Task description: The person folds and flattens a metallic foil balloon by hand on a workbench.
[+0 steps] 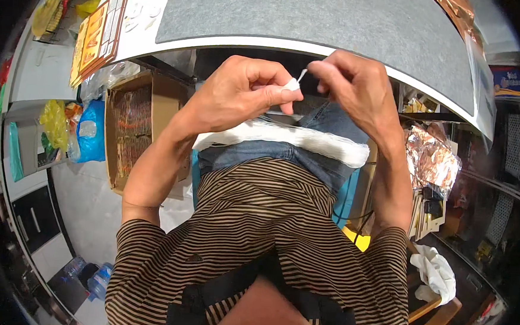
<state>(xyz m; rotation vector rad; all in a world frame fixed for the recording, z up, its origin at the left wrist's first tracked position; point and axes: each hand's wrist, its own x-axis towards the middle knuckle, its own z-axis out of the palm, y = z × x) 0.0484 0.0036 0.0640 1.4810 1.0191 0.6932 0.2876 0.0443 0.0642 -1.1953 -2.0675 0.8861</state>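
In front of my lap, my left hand (240, 93) pinches a small white piece (291, 86), soft like a wad of thread or cotton, between thumb and forefinger. A thin white twisted end (302, 75) sticks up from it toward my right hand (357, 88). That right hand is slightly blurred, its fingers curled together close by; whatever they hold, if anything, is hidden. Across my thighs lies a long bundle of white thread (326, 145), loosely stranded, below both hands.
Ahead is a white-edged table with a grey felt mat (316, 17). Flattened printed cartons (98, 36) overhang its left corner. An open cardboard box (156, 102) of packed items stands at my left. Copper-coloured foil (432, 158) lies at my right, a white cloth (435, 273) behind it.
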